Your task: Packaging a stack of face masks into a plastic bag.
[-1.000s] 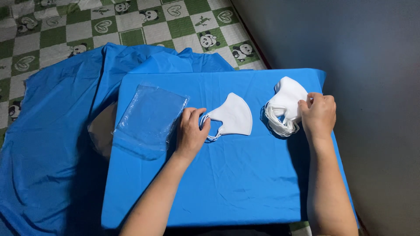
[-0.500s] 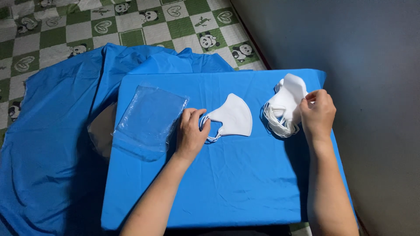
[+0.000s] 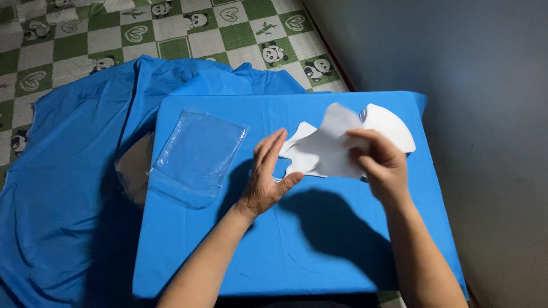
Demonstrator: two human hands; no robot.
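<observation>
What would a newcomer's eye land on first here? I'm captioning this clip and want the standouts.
First, the white face mask pinched in the right hand above the middle of the bright blue table cover, with the left hand open beside it. Next, the clear plastic bag lying flat at the table's left. Beyond the table, a green-and-white checked floor mat with panda pictures.

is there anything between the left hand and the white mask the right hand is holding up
Nothing visible. The left hand is open beside the white mask, its fingers close to the mask's left edge with only air and the blue table cover below. The right hand pinches the mask. The clear plastic bag lies off to the left, out of the path.
</observation>
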